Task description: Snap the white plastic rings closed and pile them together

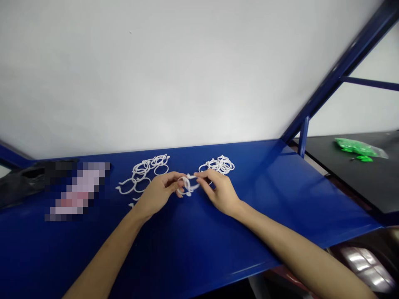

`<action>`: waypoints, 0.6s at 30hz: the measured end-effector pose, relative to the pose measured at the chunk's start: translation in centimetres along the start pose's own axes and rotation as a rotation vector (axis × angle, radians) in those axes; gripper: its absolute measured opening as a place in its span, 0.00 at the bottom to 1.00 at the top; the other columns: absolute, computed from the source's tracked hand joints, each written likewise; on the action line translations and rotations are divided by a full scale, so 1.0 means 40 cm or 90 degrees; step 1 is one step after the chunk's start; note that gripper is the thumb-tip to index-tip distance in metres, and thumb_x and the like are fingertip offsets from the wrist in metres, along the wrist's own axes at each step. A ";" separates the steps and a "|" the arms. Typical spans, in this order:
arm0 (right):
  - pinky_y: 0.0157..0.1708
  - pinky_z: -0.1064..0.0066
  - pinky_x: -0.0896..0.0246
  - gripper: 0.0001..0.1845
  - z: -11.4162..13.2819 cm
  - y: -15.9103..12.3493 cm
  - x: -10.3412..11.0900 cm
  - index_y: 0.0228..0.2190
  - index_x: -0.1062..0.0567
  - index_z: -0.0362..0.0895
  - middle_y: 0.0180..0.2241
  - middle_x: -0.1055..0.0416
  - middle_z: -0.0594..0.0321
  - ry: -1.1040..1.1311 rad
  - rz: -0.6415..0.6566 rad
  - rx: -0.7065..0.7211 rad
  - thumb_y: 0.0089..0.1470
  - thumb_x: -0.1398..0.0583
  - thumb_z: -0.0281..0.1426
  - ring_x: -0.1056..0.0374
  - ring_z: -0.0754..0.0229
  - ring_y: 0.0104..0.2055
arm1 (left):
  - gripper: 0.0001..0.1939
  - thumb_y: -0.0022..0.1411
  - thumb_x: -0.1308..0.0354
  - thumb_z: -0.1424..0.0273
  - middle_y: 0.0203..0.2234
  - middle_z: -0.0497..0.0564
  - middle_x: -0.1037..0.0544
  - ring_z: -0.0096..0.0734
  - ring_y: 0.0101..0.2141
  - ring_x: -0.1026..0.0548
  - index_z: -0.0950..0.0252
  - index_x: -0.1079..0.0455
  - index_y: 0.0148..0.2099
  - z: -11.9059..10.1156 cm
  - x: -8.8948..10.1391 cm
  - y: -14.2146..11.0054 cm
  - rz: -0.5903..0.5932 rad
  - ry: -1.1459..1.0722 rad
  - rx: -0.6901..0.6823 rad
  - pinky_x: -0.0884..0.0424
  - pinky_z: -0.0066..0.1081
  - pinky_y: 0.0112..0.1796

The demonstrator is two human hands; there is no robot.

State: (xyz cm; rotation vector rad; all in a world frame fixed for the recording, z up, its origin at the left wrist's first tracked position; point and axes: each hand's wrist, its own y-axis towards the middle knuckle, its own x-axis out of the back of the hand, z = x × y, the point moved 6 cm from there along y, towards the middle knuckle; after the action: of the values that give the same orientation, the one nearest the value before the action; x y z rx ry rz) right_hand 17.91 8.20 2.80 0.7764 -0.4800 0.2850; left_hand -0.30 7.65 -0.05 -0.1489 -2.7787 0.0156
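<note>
My left hand (162,191) pinches white plastic rings (188,185) above the blue tabletop. From the other side, the fingertips of my right hand (220,189) are closed on part of the same white rings. Motion blur hides how many rings are between my hands and whether they are linked. Several loose white rings with small clasp ends (141,167) lie behind and left of my left hand, partly covered by it. Just beyond my right hand is a tighter pile of white rings (225,165).
The blue table (199,249) meets a pale wall (199,83) at the back. A black plastic bag (21,182) and a blurred-out pinkish item (79,189) lie at left. On a dark table at right rests a clear bag of green pieces (358,147). A blue metal frame (330,83) rises between.
</note>
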 end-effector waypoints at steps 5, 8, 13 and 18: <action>0.39 0.69 0.31 0.08 -0.003 -0.003 -0.005 0.42 0.24 0.45 0.37 0.22 0.60 0.001 0.011 0.000 0.64 0.43 0.28 0.26 0.61 0.38 | 0.17 0.63 0.49 0.62 0.35 0.53 0.18 0.39 0.35 0.22 0.61 0.23 0.47 0.019 0.059 0.006 -0.164 0.252 -0.009 0.27 0.42 0.44; 0.33 0.71 0.33 0.06 -0.003 -0.006 -0.010 0.40 0.23 0.44 0.32 0.24 0.62 -0.007 0.017 -0.015 0.63 0.41 0.29 0.29 0.63 0.31 | 0.19 0.61 0.50 0.68 0.46 0.59 0.20 0.51 0.49 0.27 0.65 0.23 0.49 -0.012 0.062 -0.007 -0.262 0.463 -0.106 0.35 0.51 0.54; 0.29 0.73 0.37 0.04 -0.008 -0.007 -0.007 0.33 0.26 0.44 0.27 0.27 0.65 -0.033 0.001 -0.071 0.62 0.40 0.30 0.32 0.64 0.27 | 0.17 0.66 0.50 0.61 0.42 0.53 0.19 0.43 0.46 0.26 0.61 0.23 0.46 -0.069 0.016 -0.042 -0.239 0.377 -0.161 0.32 0.44 0.52; 0.30 0.73 0.38 0.06 -0.003 -0.012 -0.010 0.31 0.28 0.44 0.29 0.27 0.64 -0.043 0.011 -0.069 0.62 0.41 0.30 0.32 0.64 0.28 | 0.18 0.63 0.45 0.53 0.39 0.48 0.17 0.37 0.38 0.21 0.57 0.21 0.43 -0.046 -0.026 -0.048 -0.144 0.135 -0.004 0.26 0.36 0.42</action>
State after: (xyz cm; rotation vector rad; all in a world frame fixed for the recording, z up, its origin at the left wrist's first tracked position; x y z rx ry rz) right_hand 17.81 7.92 2.25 0.6783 -0.5613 0.2479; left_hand 1.14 5.60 1.37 0.1546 -2.5676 -0.0631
